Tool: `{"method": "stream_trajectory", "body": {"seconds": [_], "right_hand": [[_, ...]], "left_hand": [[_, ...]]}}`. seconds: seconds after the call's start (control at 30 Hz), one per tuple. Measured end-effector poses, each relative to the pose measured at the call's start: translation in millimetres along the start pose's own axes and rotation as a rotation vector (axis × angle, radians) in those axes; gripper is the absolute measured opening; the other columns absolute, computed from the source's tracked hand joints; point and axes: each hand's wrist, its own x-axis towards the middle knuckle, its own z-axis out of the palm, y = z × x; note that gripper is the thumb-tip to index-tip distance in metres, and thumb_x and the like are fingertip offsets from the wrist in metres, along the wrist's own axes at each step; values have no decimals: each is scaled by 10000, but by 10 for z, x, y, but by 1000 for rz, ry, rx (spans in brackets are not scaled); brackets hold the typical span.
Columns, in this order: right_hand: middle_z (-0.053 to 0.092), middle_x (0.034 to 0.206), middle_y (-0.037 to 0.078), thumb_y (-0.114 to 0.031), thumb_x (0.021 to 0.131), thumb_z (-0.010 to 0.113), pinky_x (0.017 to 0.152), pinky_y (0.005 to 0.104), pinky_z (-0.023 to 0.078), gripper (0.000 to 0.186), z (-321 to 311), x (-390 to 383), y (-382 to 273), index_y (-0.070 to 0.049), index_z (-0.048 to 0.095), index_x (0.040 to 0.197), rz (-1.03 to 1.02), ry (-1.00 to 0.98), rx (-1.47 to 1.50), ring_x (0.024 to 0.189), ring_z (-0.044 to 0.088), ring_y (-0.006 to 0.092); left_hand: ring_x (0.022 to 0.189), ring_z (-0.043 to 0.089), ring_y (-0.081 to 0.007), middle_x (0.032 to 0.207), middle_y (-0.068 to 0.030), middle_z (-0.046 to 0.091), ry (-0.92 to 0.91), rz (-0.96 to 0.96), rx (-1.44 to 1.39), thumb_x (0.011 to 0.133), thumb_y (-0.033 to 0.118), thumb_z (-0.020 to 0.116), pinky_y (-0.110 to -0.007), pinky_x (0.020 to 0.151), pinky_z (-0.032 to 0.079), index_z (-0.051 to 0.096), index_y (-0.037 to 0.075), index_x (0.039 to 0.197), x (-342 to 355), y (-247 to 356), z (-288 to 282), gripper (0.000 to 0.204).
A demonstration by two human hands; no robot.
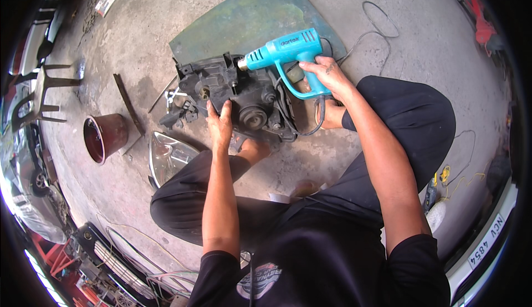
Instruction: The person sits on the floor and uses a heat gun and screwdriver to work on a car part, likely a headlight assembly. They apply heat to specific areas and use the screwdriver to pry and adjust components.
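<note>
Concrete floor (424, 27) stretched left and right of the greenish panel (249, 16); nearer lay the black lamp housing (244, 93), long axis slanting far-left to near-right. The turquoise heat gun (288, 49) pointed left across its far edge, right hand (331, 76) curled round the handle (316, 83) — left hand (220, 123) closer, parted fingertips (226, 106) on the housing, any grip underneath hidden

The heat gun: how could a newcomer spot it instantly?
Find the large green sheet on the floor, then the black housing just below it in the picture. The right hand holds the heat gun by that housing: unlike both neighbours, it's turquoise and pistol-shaped.
</note>
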Motion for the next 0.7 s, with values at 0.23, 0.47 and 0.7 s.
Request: {"method": "stream_trajectory", "body": {"seconds": [0.23, 0.47, 0.7], "right_hand": [[674, 880, 98, -261, 966, 752, 628, 352, 586, 300, 15, -49, -32, 14, 664, 1048, -7, -3, 7, 747, 689, 183], [729, 890, 158, -280, 945, 760, 617, 356, 582, 372, -7, 4, 11, 52, 696, 1102, -29, 15, -13, 703, 720, 221], [693, 853, 107, -274, 959, 755, 623, 345, 570, 297, 26, -31, -45, -2, 667, 1038, -19, 5, -16, 709, 690, 191]], "left_hand": [[1273, 606, -329, 1375, -273, 640, -5, -12, -21, 1002, 390, 676, -378, 1113, 419, 375, -121, 1550, -37, 24, 1, 808], [1216, 616, -505, 1353, -417, 577, 49, 134, 89, 947, 538, 675, -473, 1042, 490, 349, -45, 1590, 275, -562, 30, 927], [1422, 446, -543, 1489, -407, 484, 21, 51, 51, 952, 537, 670, -455, 1204, 343, 350, -61, 1584, 216, -492, 21, 927]]}}
